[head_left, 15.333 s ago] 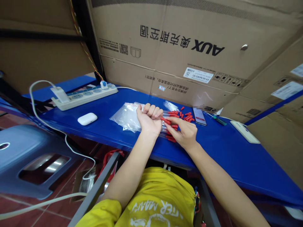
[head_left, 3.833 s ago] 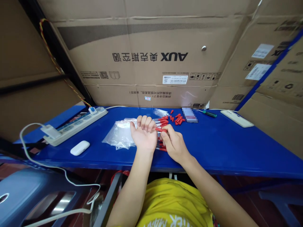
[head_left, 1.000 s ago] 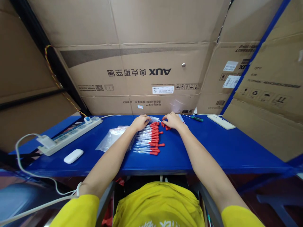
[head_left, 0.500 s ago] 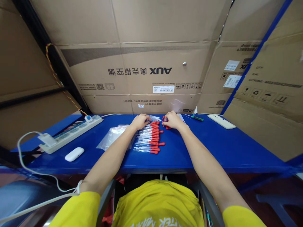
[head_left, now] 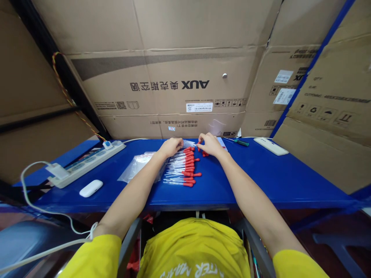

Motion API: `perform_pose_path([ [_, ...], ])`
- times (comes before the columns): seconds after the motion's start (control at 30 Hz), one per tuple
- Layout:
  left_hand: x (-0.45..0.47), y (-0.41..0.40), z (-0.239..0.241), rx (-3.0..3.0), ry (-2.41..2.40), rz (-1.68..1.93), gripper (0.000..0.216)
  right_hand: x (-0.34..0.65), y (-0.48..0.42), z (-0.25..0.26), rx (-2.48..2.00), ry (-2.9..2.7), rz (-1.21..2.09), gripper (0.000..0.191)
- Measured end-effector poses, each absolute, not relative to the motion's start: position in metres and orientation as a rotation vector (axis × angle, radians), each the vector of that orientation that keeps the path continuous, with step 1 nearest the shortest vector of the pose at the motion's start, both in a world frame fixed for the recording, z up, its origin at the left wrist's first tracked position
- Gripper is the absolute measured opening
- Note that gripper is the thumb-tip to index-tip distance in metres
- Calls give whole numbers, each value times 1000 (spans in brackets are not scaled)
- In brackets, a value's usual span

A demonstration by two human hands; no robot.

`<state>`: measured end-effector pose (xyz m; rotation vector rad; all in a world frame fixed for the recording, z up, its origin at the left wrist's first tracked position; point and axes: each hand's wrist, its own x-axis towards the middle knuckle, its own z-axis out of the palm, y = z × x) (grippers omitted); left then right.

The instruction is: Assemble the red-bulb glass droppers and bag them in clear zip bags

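Behind, AUX carton, left hand, right hand, droppers.

I am looking down at a blue desk. A row of thin clear tubes with red tops is lying in the middle, with loose red caps just behind it. Clear bags, a white case and a power strip are lying on the left. A green screwdriver and a flat white box are lying at the back right.
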<state>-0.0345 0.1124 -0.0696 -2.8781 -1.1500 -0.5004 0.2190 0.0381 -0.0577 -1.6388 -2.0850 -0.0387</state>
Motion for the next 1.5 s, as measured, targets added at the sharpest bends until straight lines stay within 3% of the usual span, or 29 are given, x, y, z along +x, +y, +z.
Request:
perform_pose_path([
  [0.27, -35, 99, -56, -2797, -1134, -645, 30, 211, 40, -64, -1512, -2020, -29, 26],
  [0.43, -29, 93, -60, -2849, -1086, -854, 23, 204, 43, -66, -1349, -1812, -27, 13],
  [0.6, -13, 86, -70, -3102, -870, -1185, 27, 197, 48, -70, -1092, -1528, 209, 19],
  [0.87, -1, 76, -75, -3118, -1028, -1303, 20, 190, 57, -82, -930, -1440, 506, 28],
  [1.23, -1, 66, -64, -3004, -1080, -1397, 28, 177, 38, -67, -847, -1443, 494, 26],
  [1.5, 4, 56, -60, -2919, -1143, -1673, 32, 173, 29, -61, -869, -1381, 429, 27],
])
